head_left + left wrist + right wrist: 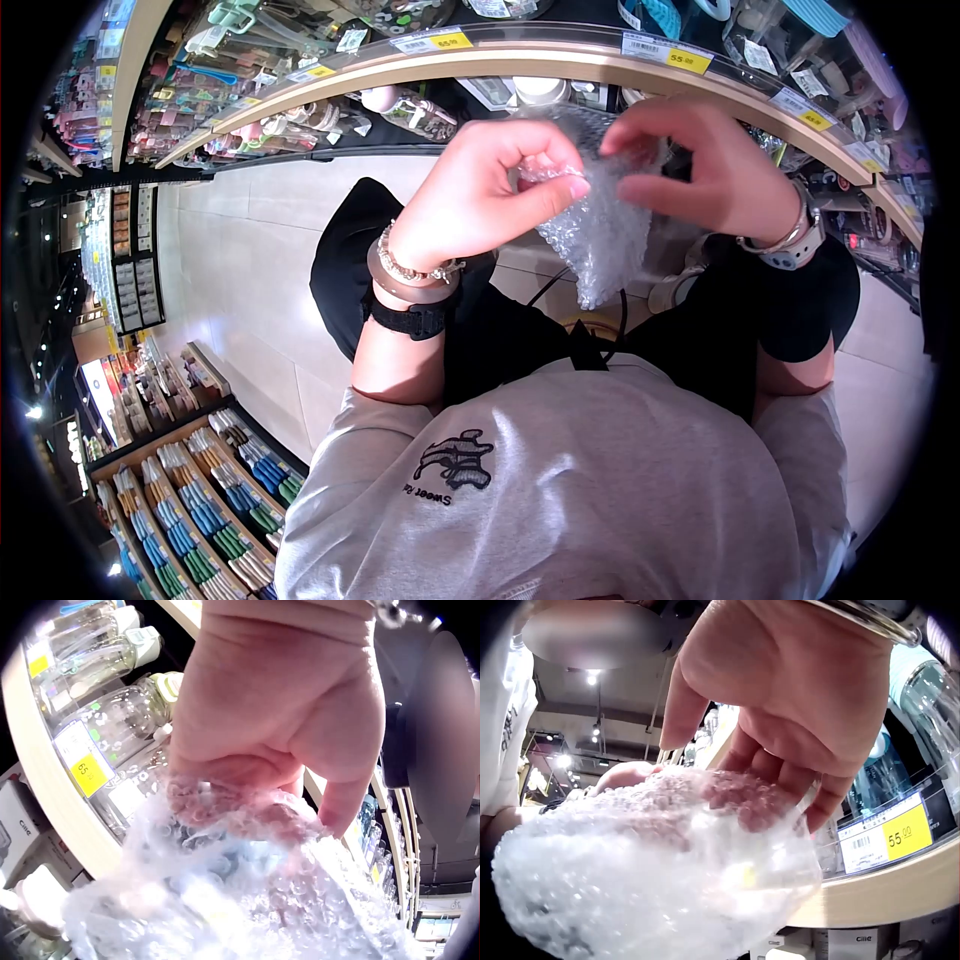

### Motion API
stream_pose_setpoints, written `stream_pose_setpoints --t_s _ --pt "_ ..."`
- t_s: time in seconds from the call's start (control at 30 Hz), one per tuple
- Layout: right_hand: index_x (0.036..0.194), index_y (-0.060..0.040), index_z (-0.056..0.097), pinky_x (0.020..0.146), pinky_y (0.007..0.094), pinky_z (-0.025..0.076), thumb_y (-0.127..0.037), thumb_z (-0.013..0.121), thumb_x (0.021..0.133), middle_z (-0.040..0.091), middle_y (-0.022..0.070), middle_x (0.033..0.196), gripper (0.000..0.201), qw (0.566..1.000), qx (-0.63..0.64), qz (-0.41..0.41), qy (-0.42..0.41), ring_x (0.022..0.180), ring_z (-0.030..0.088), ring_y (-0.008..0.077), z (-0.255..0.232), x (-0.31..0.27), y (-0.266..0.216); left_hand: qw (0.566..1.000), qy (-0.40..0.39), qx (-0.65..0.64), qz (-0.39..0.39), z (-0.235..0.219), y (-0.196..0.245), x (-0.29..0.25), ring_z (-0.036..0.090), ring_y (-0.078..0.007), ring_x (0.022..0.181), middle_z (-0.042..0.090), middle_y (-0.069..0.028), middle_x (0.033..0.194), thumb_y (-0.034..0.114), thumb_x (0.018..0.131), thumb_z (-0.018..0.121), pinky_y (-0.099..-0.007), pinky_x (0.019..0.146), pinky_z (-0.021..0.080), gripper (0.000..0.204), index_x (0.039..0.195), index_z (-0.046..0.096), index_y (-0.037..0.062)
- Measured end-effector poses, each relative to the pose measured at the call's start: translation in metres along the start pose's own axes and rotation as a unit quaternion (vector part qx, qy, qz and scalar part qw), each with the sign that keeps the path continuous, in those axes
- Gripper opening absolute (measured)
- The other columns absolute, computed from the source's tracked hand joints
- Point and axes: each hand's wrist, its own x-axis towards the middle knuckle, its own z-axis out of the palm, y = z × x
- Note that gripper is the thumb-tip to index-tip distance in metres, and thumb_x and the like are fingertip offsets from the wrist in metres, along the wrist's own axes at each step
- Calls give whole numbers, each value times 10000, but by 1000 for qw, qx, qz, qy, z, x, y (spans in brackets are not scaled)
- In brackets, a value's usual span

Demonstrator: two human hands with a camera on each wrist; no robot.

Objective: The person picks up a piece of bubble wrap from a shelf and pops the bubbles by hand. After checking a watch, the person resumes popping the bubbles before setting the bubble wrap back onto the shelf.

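Observation:
A clear bubble-wrap bag (600, 235) hangs in front of the person, its lower end narrowing to a point. The left hand (490, 190) pinches its upper edge between thumb and fingers. In the left wrist view the fingertips show blurred through the bubble wrap (247, 900). The right hand (715, 170) is at the bag's other side, with a wide gap between thumb and fingers. In the right wrist view, the right hand's fingers (754, 799) bend loosely behind the clear plastic, and the thumb stands apart from it. What the bag contains is hidden.
A curved shelf edge (560, 62) with price tags (665, 52) runs just beyond the hands, carrying clear bottles (112, 720). Below it stand white boxes (855, 943). Tiled floor (240, 280) lies to the left, with a rack of packaged goods (190, 500) behind.

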Motion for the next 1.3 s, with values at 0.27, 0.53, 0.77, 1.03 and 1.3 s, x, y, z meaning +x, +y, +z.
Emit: stream_pose_setpoints --t_s 0.27,0.53,0.77,1.03,1.3 --pt "748 1 548 506 271 376 -156 592 777 510 85 595 167 999 44 5 -10 528 460 157 14 5 6 1000 -12 27 1 1 -1 3 503 -70 681 562 1 710 43 767 624 -218 643 408 62 792 584 3" --pt "716 16 532 450 247 320 -133 577 767 448 47 538 164 988 113 98 -25 481 378 95 6 3 -2 1000 -7 15 3 -3 -3 0 507 -77 687 563 -3 702 68 775 630 -227 653 410 81 788 583 3" --pt "712 -8 548 425 235 291 -137 590 752 423 14 496 141 994 84 71 -15 456 358 70 15 4 -2 1000 -16 -15 -12 3 2 2 472 -57 671 543 23 701 82 784 629 -208 633 391 89 783 579 8" --pt "751 -26 546 404 238 240 -154 578 778 396 -6 486 134 991 89 98 2 431 326 59 12 3 -5 999 18 19 21 0 -2 3 476 -59 689 544 21 703 67 785 619 -208 641 390 69 782 579 11" --pt "797 -14 556 433 201 260 -136 581 793 425 -37 553 125 987 131 98 9 482 349 27 3 1 -1 999 33 32 25 -5 -2 3 495 -73 702 559 11 727 58 784 614 -219 663 398 62 790 576 10"
